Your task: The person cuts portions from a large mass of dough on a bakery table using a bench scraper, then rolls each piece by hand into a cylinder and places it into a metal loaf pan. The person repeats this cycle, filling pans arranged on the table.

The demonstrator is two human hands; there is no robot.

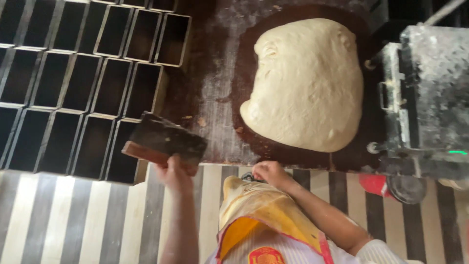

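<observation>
The left hand [176,171] grips a dark dough scraper [163,139], fingers clenched on its handle edge. The right hand [268,172] pinches the apron [259,205]. The dough mass [308,85] lies beyond both sets of fingers on the floured tabletop [215,88]. Sticky dough could likely drag or tear under the blade.

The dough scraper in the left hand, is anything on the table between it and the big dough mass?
Nothing large. Between the dough scraper in the left hand and the dough mass lies only floured wooden table with a few small dough scraps.
</observation>
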